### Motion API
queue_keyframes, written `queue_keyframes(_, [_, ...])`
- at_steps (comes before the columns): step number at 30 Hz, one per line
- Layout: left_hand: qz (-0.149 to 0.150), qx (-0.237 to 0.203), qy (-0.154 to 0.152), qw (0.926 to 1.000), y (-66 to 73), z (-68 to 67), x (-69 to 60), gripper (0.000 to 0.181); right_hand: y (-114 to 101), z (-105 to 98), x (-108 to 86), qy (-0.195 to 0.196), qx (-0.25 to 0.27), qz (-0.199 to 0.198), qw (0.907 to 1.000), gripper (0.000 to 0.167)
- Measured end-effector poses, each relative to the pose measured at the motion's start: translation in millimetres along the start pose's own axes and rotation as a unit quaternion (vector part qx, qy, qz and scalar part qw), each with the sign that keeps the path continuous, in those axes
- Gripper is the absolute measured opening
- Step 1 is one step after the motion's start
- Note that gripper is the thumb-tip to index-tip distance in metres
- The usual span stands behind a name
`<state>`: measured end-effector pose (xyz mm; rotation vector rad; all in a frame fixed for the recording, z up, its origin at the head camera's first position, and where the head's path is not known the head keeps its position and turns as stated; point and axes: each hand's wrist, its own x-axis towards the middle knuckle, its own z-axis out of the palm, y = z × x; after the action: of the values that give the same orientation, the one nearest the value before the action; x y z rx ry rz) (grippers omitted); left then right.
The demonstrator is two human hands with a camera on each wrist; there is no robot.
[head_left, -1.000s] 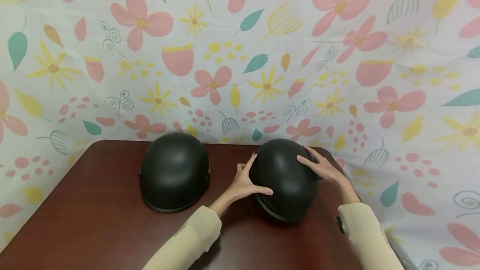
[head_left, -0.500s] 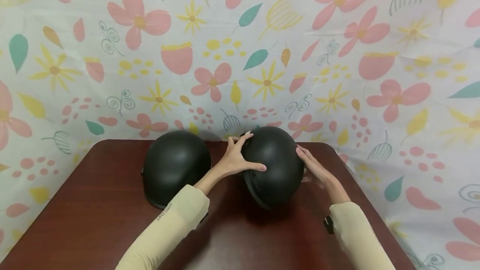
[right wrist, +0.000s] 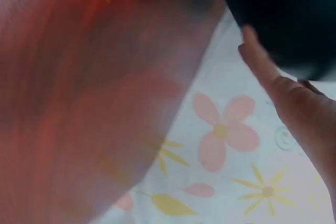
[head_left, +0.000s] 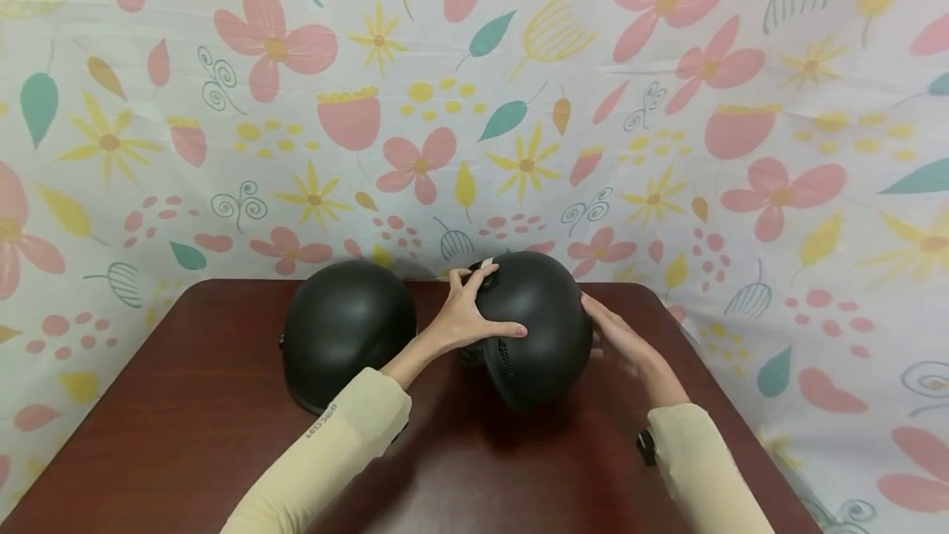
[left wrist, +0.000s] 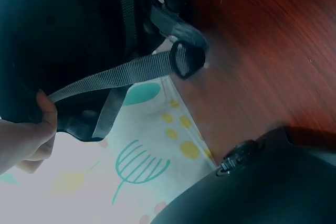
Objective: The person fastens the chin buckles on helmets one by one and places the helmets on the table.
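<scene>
A matte black helmet [head_left: 544, 328] is tilted over the table's right half, its opening turned to the left. My left hand [head_left: 455, 320] grips its left edge, thumb across the shell and fingers near the upper rim. Against the right side of the shell, my right hand [head_left: 626, 344] rests with fairly straight fingers, some hidden behind it. The left wrist view looks into the dark inside of the helmet [left wrist: 52, 35], where a grey chin strap [left wrist: 121, 74] with a black buckle [left wrist: 188, 59] hangs out. Whether the helmet touches the table cannot be seen.
A second black helmet [head_left: 344, 324] stands upright to the left, close to my left forearm. Both are at the dark red-brown table [head_left: 185, 402], near its back edge. A flower-patterned cloth [head_left: 445, 105] hangs behind and along the sides.
The held helmet has moved left and slightly back, and has tipped so that its opening faces left. My right hand has slid lower along its right side. The other helmet has stayed put.
</scene>
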<state>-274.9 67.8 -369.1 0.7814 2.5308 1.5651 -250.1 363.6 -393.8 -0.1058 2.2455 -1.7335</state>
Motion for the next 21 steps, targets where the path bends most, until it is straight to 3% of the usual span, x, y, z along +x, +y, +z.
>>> queue_keyframes(7, [0.002, 0.009, 0.009, 0.9999, 7.4, 7.3, 2.5, 0.1, -37.9, -1.3, -10.5, 0.065, -0.076, -0.054, 0.9935, 0.066])
queue_keyframes(15, [0.019, 0.026, 0.011, 0.9994, 13.9, 14.2, 5.9, 0.097, -75.9, 17.2, -8.2, 0.057, -0.202, -0.078, 0.9748, 0.069])
queue_keyframes(21, [0.023, -0.003, 0.014, 0.9996, 12.4, 18.1, -2.2, 0.097, -75.8, 25.4, -4.2, 0.051, -0.221, -0.08, 0.9706, 0.07])
